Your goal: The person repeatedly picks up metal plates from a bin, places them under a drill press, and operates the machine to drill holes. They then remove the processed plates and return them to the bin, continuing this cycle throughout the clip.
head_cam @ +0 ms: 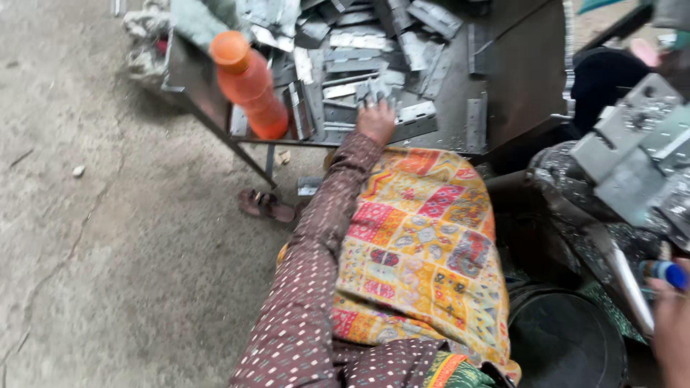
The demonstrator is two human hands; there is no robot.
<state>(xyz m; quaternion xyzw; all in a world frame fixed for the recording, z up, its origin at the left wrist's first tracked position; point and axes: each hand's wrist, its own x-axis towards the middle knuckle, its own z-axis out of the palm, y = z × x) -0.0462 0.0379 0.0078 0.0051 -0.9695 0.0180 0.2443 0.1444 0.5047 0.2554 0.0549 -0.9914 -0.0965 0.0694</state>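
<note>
My left hand, in a brown dotted sleeve, reaches onto the low metal table. Its fingers close around a small grey metal bracket at the near edge of a heap of flat metal pieces. Only part of my right hand shows at the bottom right edge. It is next to a blue-tipped object and a slanting metal bar; whether it grips either is unclear. A patterned yellow and red cloth covers my lap.
An orange bottle stands at the table's left corner. Stacked grey metal brackets lie at the right. A black round tub sits low on the right. A sandal lies on the concrete floor.
</note>
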